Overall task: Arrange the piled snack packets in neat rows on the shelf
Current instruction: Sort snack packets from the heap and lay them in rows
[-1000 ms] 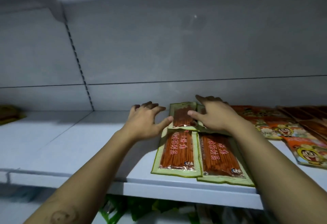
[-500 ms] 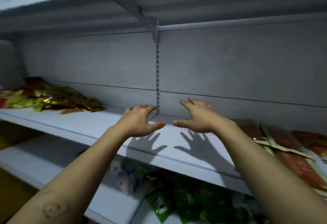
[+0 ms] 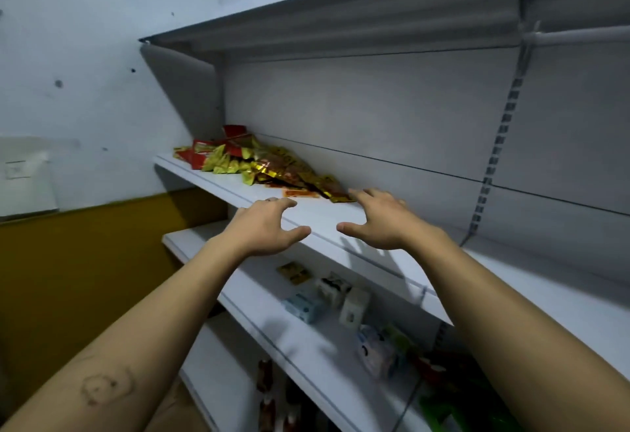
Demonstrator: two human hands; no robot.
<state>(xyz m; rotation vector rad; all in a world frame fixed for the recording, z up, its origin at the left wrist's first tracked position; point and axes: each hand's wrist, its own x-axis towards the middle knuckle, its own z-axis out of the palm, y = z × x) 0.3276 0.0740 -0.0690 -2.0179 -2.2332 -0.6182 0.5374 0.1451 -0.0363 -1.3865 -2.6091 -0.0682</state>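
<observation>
The pile of snack packets (image 3: 266, 165) sits heaped at the far left end of the white shelf (image 3: 327, 223). Our right hand (image 3: 385, 223) hovers just beside its near edge, our left hand (image 3: 269, 227) over the shelf's front lip, both with fingers spread and holding nothing. Small boxes (image 3: 327, 298) sit one shelf down.

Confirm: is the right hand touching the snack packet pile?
Cannot tell. In the head view the right hand overlaps the near end of the snack packet pile; contact or hovering isn't clear.
</observation>
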